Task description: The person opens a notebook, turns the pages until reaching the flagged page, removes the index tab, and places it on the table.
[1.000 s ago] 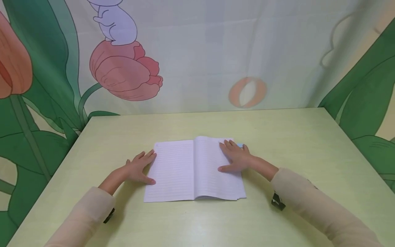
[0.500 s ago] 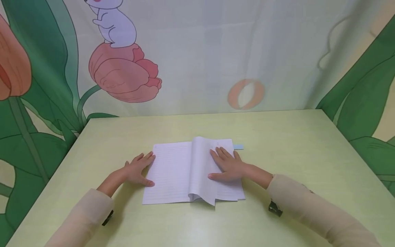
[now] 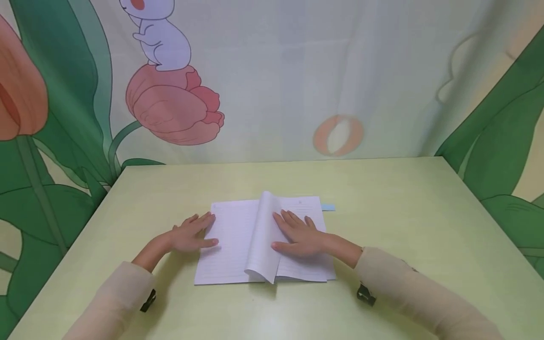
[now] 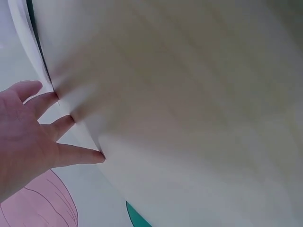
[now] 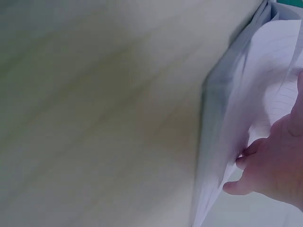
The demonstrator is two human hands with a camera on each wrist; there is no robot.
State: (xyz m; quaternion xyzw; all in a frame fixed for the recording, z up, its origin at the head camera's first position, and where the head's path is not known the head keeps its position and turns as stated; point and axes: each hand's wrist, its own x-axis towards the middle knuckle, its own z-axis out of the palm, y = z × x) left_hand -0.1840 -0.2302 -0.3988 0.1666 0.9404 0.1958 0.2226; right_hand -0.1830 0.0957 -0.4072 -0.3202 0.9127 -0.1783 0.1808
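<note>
Head view: left hand (image 3: 189, 236) spread on open notebook (image 3: 235, 257); right hand (image 3: 301, 238) spread against curled leaf (image 3: 263, 241).

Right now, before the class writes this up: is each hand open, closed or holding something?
Left hand: open, resting at the left edge of the notebook.
Right hand: open, touching the lifted page.

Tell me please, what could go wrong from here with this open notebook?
The curled page might crease, since the right hand lies against its bent part. The lined notebook might slide if pushed sideways, because the left hand seems to steady only its outer left edge. The blue strip sticks out past the right edge, so it could perhaps get snagged.
</note>
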